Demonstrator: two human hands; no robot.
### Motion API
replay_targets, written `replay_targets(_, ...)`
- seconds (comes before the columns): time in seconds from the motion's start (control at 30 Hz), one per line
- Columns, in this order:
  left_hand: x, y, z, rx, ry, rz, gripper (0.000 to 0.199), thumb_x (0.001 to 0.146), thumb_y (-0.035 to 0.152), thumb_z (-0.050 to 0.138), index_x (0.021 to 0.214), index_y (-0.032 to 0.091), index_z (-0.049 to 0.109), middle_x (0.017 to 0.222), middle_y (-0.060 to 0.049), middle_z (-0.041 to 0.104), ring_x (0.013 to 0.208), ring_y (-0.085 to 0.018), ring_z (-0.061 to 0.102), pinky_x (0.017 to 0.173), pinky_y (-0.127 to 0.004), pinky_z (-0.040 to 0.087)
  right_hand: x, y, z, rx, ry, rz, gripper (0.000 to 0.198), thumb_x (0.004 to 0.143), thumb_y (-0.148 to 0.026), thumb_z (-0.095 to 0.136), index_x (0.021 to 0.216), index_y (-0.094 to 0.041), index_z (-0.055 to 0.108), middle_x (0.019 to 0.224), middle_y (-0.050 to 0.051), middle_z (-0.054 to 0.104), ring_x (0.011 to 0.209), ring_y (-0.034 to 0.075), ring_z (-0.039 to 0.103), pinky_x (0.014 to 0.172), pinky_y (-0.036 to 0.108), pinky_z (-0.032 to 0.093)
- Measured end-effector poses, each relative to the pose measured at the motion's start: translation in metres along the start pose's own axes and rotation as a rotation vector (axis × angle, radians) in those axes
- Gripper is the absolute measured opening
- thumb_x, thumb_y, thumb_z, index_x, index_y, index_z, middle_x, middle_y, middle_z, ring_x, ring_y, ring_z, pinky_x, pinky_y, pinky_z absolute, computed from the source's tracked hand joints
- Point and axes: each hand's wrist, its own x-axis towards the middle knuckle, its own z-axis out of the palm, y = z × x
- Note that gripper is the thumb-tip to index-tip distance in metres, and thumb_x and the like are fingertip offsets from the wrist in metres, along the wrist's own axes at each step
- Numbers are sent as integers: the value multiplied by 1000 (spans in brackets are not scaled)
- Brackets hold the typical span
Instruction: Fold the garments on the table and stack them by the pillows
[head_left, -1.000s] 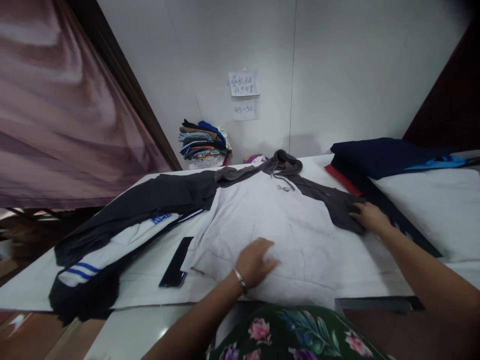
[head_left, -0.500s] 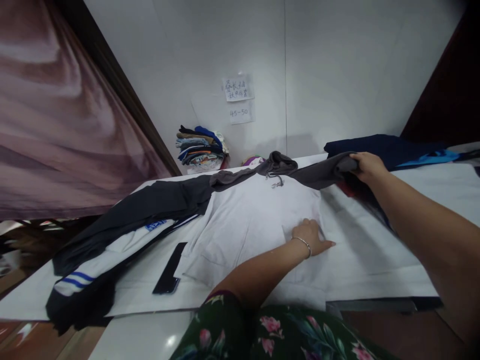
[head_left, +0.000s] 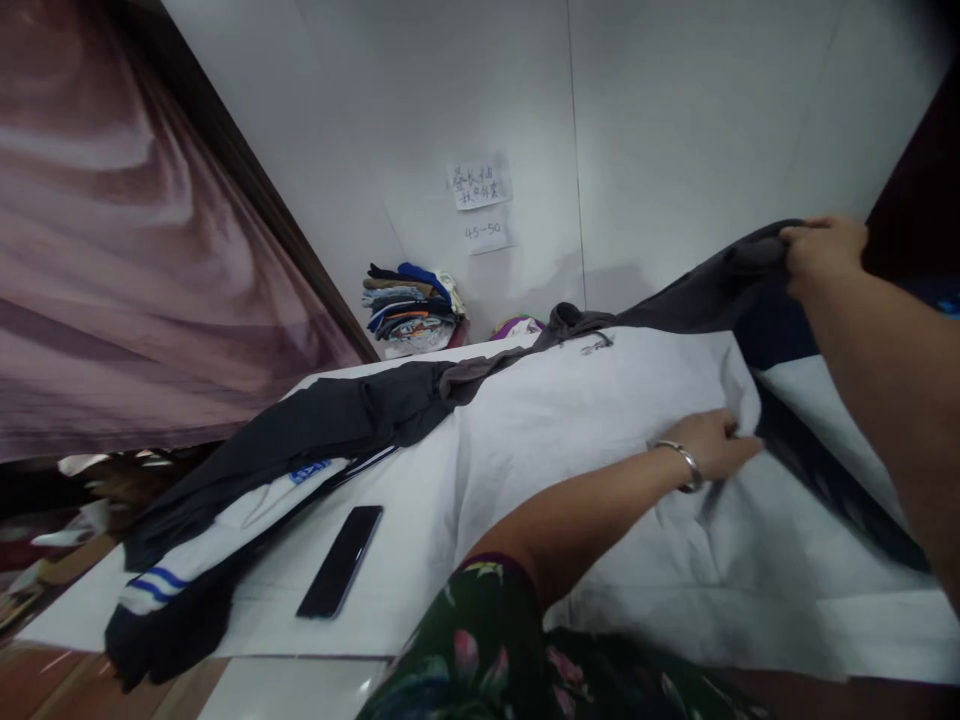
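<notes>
The white hoodie (head_left: 570,400) with dark grey sleeves had shifted rightward on the white-covered table (head_left: 405,610), its right-side sleeve (head_left: 697,290) raised higher, the right hand's (head_left: 829,250) fingers closed around the sleeve's end. The left hand (head_left: 712,445) pinched the body's side edge between nearly closed fingers. A black smartphone (head_left: 341,562) and dark, white-panelled jacket (head_left: 247,505) lay left, folded clothes (head_left: 412,305) stacked behind.

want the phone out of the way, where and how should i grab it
Probably pinch the phone by both long edges, mid-length, coming from above on the near side: it lies flat on the table, uncovered, one short end facing the near edge.
</notes>
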Motion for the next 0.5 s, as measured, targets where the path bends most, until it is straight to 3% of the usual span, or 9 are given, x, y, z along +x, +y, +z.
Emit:
replay_targets(0.1,2,-7,33,-26,-142,-10,47,84,56,46,107,20,63,106,-6,68,96,-22,62,80,-32,49,-25,9,-2,-195,131,151,59,96,-27,35,131,21,31,125,35,48,107,23,52,81,36,37)
replay_targets(0.2,-22,-37,35,-32,-53,40,40,85,53,50,108,23,64,109,-2,68,97,-18,62,86,-29,47,-71,12,11,-400,151,-55,52,93,-32,43,130,3,48,133,27,47,125,28,40,95,40,32)
replay_targets(0.27,-47,-66,11,16,77,32,32,88,46,50,105,23,65,108,-1,67,96,-16,62,87,-27,46,-108,10,25,-437,141,-259,40,92,-32,43,118,-6,61,136,22,46,133,30,31,101,47,28)
replay_targets(0.33,-78,-100,-24,134,239,-75,28,90,38,49,105,21,65,111,-3,66,101,-16,59,92,-28,44,-147,7,42,-410,78,-424,31,91,-31,45,105,-14,66,133,17,52,135,30,30,103,52,25)
replay_targets(0.4,-113,-138,-59,302,411,-288,29,89,33,51,112,17,61,118,-8,62,112,-20,54,98,-31,39,-186,8,61,-341,-20,-546,29,90,-33,43,101,-19,67,134,13,52,136,30,30,107,56,21)
replay_targets(0.5,-169,-190,-93,501,513,-657,39,85,36,56,119,16,54,132,-14,51,123,-28,45,99,-40,39,-236,21,91,-220,-316,-568,40,90,-41,39,115,-20,62,143,12,44,137,29,30,106,49,32)
